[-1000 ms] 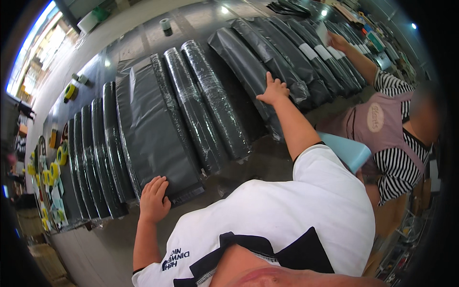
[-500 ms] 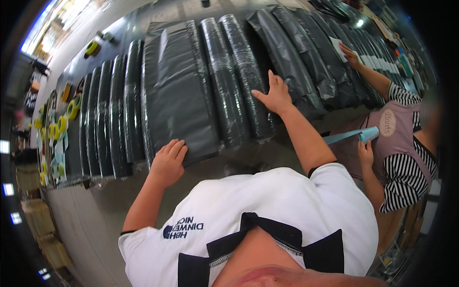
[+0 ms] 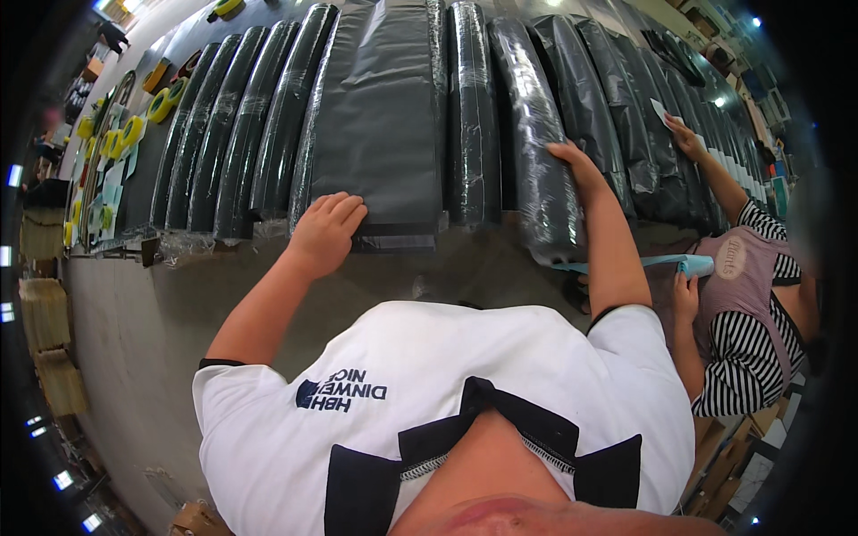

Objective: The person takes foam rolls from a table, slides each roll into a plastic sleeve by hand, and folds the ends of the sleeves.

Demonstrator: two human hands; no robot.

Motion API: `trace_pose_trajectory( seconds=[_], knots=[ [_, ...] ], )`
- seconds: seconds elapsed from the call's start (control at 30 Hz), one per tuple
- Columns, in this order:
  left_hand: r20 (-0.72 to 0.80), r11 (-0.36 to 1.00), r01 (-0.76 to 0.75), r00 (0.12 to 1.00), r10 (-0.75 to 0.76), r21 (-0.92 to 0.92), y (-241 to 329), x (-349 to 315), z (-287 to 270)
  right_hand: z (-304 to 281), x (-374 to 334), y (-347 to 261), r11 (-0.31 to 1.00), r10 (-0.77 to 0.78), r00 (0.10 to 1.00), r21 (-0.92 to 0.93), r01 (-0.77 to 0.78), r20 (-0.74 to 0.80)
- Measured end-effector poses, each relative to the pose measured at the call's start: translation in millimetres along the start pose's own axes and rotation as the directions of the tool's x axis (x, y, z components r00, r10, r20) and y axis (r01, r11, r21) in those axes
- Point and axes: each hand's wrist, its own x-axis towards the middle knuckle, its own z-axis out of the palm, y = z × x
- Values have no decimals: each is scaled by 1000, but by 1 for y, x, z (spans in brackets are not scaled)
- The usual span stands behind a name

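Observation:
A wide flat black plastic bag [image 3: 384, 116] lies before me on the table, its near end at the table's front edge. The fingers of my left hand [image 3: 328, 234] are bent over its near left corner; the thumb is hidden. My right hand [image 3: 583, 174] grips the right side of a black roll wrapped in shiny clear film [image 3: 538, 134]. The near end of that roll juts past the table edge. Another film-wrapped roll [image 3: 472, 116] stands between it and the flat bag, with a dark gap between the two rolls.
Several film-wrapped black rolls [image 3: 234, 125] lie side by side on the left. Yellow tape rolls [image 3: 161, 105] sit beyond them. On the right are more black packages [image 3: 617, 116]. A co-worker in a pink apron [image 3: 728, 268] holds a light-blue roll [image 3: 695, 266] and a white paper [image 3: 660, 112].
My right hand has closed on the film-wrapped roll and shifted it right and toward me, widening the gap beside it. My left hand stays at the bag's corner. The view has shifted.

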Motion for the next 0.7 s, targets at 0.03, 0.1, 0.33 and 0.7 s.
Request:
trace_pose_trajectory(
  seconds=[0.03, 0.1, 0.33, 0.7],
  knots=[
    [12, 1000, 5, 1000, -5, -13, 0, 0, 0, -10, -29, 5, 943, 176, 981, 273, -190, 76],
    [19, 999, 13, 1000, -12, -39, -2, 2, 2, -52, -61, 47, 894, -132, 841, 430, -128, 525],
    [86, 999, 16, 996, -13, -37, -4, 9, -3, -23, -70, 116, 730, -149, 849, 636, -252, 507],
    [237, 994, 98, 966, -106, 44, 4, 26, 3, -9, -84, 111, 1000, 6, 993, 18, -4, -117]
  ],
)
